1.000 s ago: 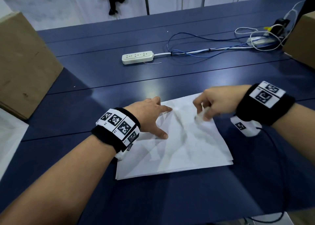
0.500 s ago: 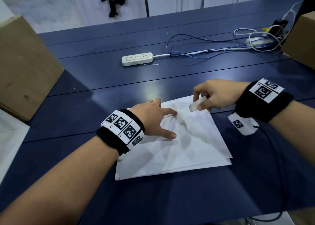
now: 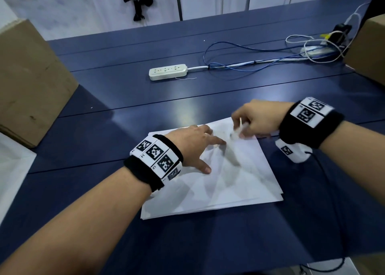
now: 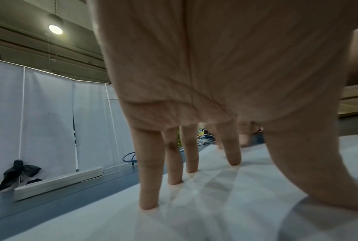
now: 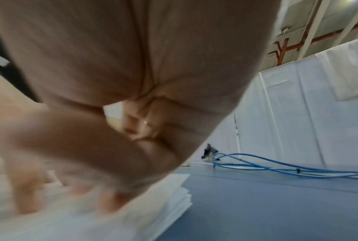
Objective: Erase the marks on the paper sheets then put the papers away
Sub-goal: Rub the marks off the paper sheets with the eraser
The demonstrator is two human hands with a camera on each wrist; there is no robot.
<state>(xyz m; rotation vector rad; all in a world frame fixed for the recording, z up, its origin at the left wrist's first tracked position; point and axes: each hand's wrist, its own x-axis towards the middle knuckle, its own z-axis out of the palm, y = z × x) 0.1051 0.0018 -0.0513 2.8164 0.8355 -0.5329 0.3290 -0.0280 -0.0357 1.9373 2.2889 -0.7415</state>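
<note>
I have the stack of paper sheets lying toward the near edge of the desk, about midway along it, with the edges of the lower sheets showing unevenly at the near side. My left hand is spread flat on the top sheet, fingers straight and splayed with the tips pressing down. I judge that spread is there to pin the sheet over a wide patch, so it will not slide or buckle under rubbing.

My right hand is over the far right corner of the stack, its fingers curled round a small white eraser with the tip pointing down at the paper. The hand and eraser are blurred, so I cannot tell whether the tip is touching the sheet. Holding it short and close to the tip should give firm pressure over a small mark. I cannot make out any marks from here; the grey patches on the sheet look like shadows.

Off the work, toward the far edge, lie a white power strip and a blue cable, with a cardboard box at the left edge.
</note>
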